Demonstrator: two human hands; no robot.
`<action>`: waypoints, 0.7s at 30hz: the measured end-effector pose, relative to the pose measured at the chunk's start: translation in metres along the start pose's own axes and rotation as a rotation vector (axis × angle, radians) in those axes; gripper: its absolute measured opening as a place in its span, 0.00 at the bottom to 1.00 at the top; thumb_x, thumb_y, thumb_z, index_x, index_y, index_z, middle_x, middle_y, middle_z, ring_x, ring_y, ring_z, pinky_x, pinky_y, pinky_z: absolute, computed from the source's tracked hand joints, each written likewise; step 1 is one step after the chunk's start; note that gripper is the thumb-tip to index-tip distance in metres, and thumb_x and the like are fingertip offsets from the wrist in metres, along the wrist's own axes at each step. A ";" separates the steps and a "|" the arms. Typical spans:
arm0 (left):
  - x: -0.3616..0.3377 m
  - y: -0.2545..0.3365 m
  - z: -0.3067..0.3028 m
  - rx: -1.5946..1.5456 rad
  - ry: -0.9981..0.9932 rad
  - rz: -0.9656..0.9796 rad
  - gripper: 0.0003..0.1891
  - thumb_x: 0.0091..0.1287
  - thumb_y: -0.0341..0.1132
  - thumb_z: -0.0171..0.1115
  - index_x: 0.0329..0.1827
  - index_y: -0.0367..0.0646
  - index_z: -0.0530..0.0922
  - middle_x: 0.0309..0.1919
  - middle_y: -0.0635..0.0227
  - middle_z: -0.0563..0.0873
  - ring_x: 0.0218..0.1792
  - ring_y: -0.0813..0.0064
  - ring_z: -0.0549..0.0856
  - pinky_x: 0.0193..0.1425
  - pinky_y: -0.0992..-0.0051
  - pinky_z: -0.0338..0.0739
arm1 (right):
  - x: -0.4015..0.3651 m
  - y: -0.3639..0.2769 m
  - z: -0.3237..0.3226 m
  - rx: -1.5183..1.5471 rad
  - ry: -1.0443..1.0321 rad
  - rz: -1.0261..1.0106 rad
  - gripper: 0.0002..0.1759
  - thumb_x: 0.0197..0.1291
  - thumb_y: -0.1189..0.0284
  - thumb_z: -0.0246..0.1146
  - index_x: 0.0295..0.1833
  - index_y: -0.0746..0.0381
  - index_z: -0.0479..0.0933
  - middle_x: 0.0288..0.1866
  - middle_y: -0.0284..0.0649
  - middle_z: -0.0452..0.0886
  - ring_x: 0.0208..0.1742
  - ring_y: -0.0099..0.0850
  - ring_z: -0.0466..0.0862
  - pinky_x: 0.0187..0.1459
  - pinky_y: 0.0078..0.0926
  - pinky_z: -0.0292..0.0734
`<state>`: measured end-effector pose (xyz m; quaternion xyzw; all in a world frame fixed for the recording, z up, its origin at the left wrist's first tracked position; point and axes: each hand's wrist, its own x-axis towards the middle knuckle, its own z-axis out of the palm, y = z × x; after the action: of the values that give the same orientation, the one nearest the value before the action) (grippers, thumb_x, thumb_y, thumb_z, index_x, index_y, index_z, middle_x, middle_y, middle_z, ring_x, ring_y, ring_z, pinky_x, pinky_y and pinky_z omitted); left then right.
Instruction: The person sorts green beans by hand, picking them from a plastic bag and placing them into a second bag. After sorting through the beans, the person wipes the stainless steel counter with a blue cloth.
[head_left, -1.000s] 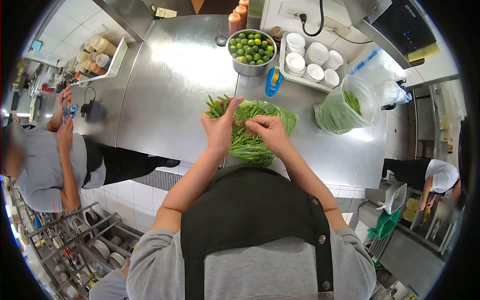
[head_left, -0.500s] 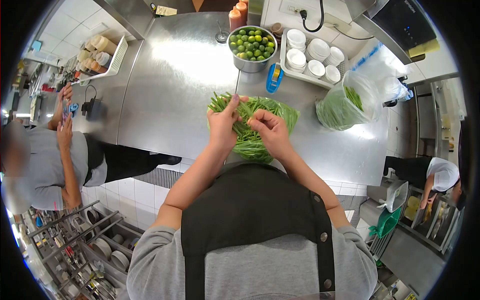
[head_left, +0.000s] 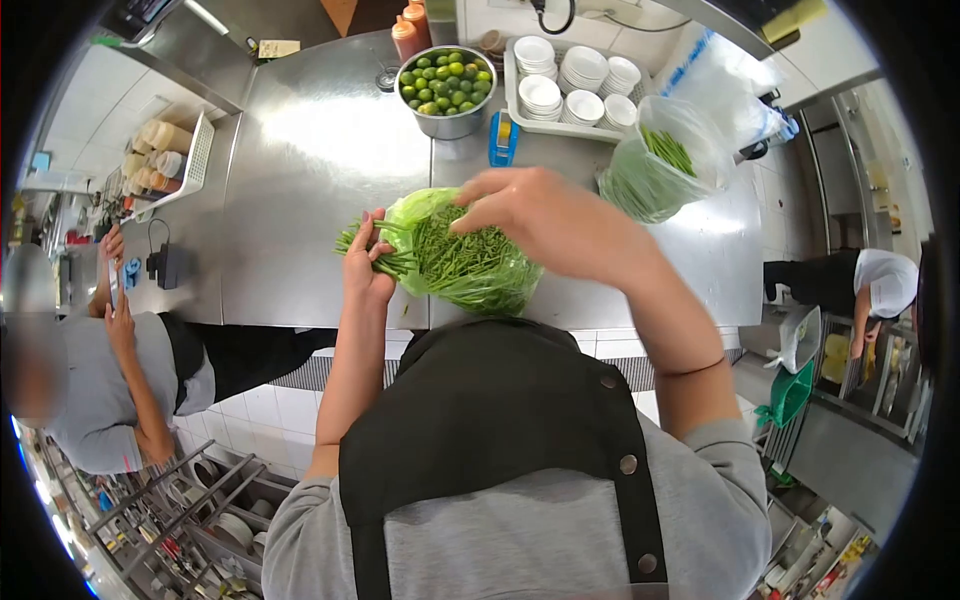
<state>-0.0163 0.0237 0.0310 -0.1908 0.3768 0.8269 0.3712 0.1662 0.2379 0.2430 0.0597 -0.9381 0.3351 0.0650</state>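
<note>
The left hand [head_left: 368, 272] grasps a bunch of green beans [head_left: 392, 262] at the left edge of the open plastic bag of beans [head_left: 470, 258], which lies on the counter [head_left: 300, 200] in front of the wearer. The right hand [head_left: 550, 222] is raised over the bag's right side with loosely curled fingers; whether it pinches anything, I cannot tell. Beyond the bag stands a metal pot of limes [head_left: 450, 122].

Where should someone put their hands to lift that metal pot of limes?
I'd hold the metal pot by its outer wall just under the rim, hands on opposite sides, coming from the near side. It stands upright, round and wide, and the limes reach about rim height, leaving little finger room inside. The white crate probably makes the right side tighter.
</note>
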 end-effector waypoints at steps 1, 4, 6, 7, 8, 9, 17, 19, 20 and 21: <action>0.002 -0.003 0.000 0.024 0.029 -0.022 0.19 0.75 0.34 0.65 0.66 0.38 0.75 0.58 0.66 0.84 0.29 0.88 0.75 0.31 0.86 0.74 | 0.004 -0.043 -0.031 0.033 -0.067 -0.029 0.16 0.52 0.83 0.62 0.47 0.65 0.86 0.54 0.46 0.86 0.53 0.47 0.86 0.49 0.36 0.84; -0.008 -0.015 -0.009 0.480 -0.198 0.255 0.16 0.76 0.36 0.65 0.61 0.39 0.79 0.56 0.67 0.85 0.31 0.88 0.77 0.31 0.86 0.75 | -0.010 -0.123 -0.037 0.045 -0.142 -0.295 0.10 0.52 0.80 0.63 0.41 0.65 0.84 0.50 0.44 0.84 0.52 0.42 0.86 0.46 0.34 0.85; -0.006 -0.008 0.016 0.102 0.010 0.002 0.15 0.77 0.37 0.64 0.61 0.39 0.80 0.56 0.67 0.85 0.32 0.88 0.77 0.31 0.86 0.75 | -0.012 -0.149 -0.017 0.012 -0.171 -0.431 0.10 0.52 0.80 0.63 0.42 0.65 0.83 0.50 0.44 0.84 0.52 0.42 0.86 0.46 0.34 0.85; -0.015 -0.008 0.031 0.172 0.052 0.021 0.16 0.77 0.37 0.64 0.62 0.39 0.79 0.57 0.66 0.85 0.30 0.89 0.75 0.31 0.87 0.74 | -0.012 -0.156 -0.007 -0.004 -0.174 -0.478 0.11 0.52 0.80 0.63 0.42 0.65 0.83 0.50 0.44 0.84 0.52 0.42 0.86 0.46 0.34 0.85; -0.014 -0.011 0.034 0.167 0.038 0.027 0.16 0.77 0.37 0.65 0.61 0.39 0.79 0.57 0.65 0.86 0.29 0.89 0.75 0.31 0.87 0.73 | -0.012 -0.159 0.000 -0.013 -0.175 -0.503 0.11 0.52 0.80 0.64 0.42 0.65 0.83 0.50 0.44 0.84 0.52 0.42 0.87 0.46 0.34 0.85; -0.013 -0.011 0.032 0.156 0.032 0.041 0.16 0.76 0.37 0.65 0.61 0.38 0.80 0.57 0.65 0.86 0.28 0.89 0.74 0.31 0.88 0.73 | -0.013 -0.161 0.002 -0.016 -0.171 -0.508 0.11 0.52 0.80 0.64 0.42 0.65 0.83 0.50 0.45 0.84 0.52 0.42 0.87 0.45 0.34 0.85; -0.026 -0.012 0.021 0.200 0.074 0.138 0.12 0.73 0.35 0.69 0.54 0.38 0.82 0.48 0.59 0.91 0.25 0.87 0.74 0.28 0.84 0.73 | -0.047 -0.164 -0.032 -0.081 -0.198 -0.465 0.11 0.52 0.80 0.64 0.43 0.65 0.83 0.50 0.45 0.84 0.52 0.42 0.87 0.44 0.34 0.85; -0.028 -0.018 0.022 0.204 0.054 0.072 0.13 0.73 0.35 0.69 0.54 0.37 0.82 0.47 0.60 0.91 0.27 0.86 0.76 0.28 0.84 0.73 | -0.032 -0.164 -0.023 -0.065 -0.164 -0.497 0.12 0.52 0.80 0.64 0.44 0.65 0.83 0.51 0.45 0.84 0.52 0.42 0.87 0.43 0.34 0.85; -0.026 -0.018 0.025 0.207 0.034 0.044 0.13 0.73 0.35 0.69 0.54 0.37 0.82 0.47 0.60 0.91 0.28 0.86 0.77 0.28 0.84 0.73 | -0.025 -0.164 -0.017 -0.059 -0.150 -0.519 0.12 0.53 0.80 0.64 0.44 0.65 0.83 0.51 0.45 0.84 0.52 0.42 0.87 0.43 0.34 0.85; -0.020 -0.021 0.020 0.220 -0.029 0.046 0.14 0.73 0.35 0.69 0.56 0.37 0.82 0.48 0.60 0.91 0.30 0.86 0.80 0.28 0.84 0.73 | -0.016 -0.166 -0.010 -0.064 -0.133 -0.540 0.12 0.53 0.80 0.64 0.44 0.65 0.83 0.51 0.45 0.84 0.52 0.42 0.87 0.43 0.34 0.85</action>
<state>0.0124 0.0386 0.0455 -0.1283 0.4643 0.7916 0.3760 0.2088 0.1173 0.3509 0.3271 -0.9005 0.2713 0.0921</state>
